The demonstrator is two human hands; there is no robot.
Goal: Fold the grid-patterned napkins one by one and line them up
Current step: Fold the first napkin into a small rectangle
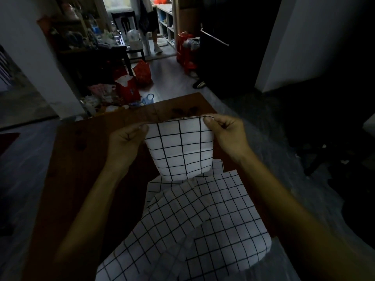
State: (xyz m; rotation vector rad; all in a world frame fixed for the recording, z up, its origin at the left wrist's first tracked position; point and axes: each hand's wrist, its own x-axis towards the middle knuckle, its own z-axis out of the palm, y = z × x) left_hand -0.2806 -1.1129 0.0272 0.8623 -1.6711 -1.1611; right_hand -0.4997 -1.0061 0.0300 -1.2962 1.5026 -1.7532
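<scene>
Fingers point(143, 127) of both hands pinch the top corners of a folded grid-patterned napkin point(180, 147) above a wooden table point(81, 159).

The left hand point(125, 140) grips the near-left corner between thumb and curled fingers; the napkin hangs down between the two hands, its doubled upper edge running across to the right hand point(227, 134), pinching likewise. Below the fingers, nearer the person, loose grid napkins point(198, 220) lie overlapped. No readable writing shows.

Both bare forearms reached forward, the left hand point(126, 138) and right hand point(227, 131) raised level, thumbs and fingertips pinched closed.
</scene>
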